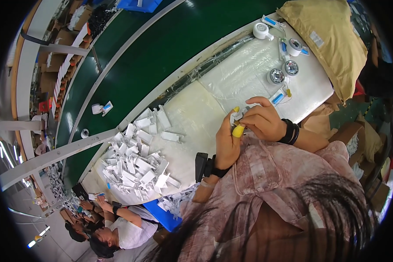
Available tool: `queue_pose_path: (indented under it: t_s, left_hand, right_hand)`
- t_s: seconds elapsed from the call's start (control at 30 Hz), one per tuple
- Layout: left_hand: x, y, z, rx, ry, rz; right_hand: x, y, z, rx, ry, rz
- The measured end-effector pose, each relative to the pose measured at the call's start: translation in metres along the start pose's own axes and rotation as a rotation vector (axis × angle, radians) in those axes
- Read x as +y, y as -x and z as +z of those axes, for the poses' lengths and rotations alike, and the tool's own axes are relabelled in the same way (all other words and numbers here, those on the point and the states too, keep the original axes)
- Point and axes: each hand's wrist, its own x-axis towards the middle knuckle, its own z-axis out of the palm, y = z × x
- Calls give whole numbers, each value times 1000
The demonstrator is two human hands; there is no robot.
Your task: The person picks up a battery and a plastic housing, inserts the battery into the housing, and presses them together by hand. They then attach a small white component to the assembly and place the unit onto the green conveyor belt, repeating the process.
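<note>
Left hand point(228, 144), yellow fingertip covers: fingers closed on a small white part point(236, 116) at the near table edge. Right hand point(263, 120): fingers curled on the same part. Left: pile of white clips point(137, 157), apparently unprocessed. Far right: few round units point(276, 76), seemingly assembled. Progress: early.
</note>
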Motion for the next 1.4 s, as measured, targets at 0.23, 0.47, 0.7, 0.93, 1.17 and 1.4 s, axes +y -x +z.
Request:
queue_pose_path:
  t_s: [0.23, 0.47, 0.7, 0.93, 1.17, 1.4]
  left_hand:
    - [-6, 1, 0, 23, -20, -8]
    - [-5, 0, -2, 73, -217, 66]
    - [-12, 0, -2, 101, -297, 141]
    - [-23, 0, -12, 42, -281, 131]
    - [-21, 1, -14, 6, -214, -7]
    - [-12, 3, -12, -126, -177, 14]
  right_hand:
    - [-3, -2, 1, 6, -13, 6]
    - [-4, 5, 3, -17, -34, 45]
    - [-3, 9, 10, -21, -44, 68]
    - [-1, 15, 18, -20, -42, 67]
    - [6, 14, 11, -128, -148, 108]
    - [0, -8, -14, -186, -556, 438]
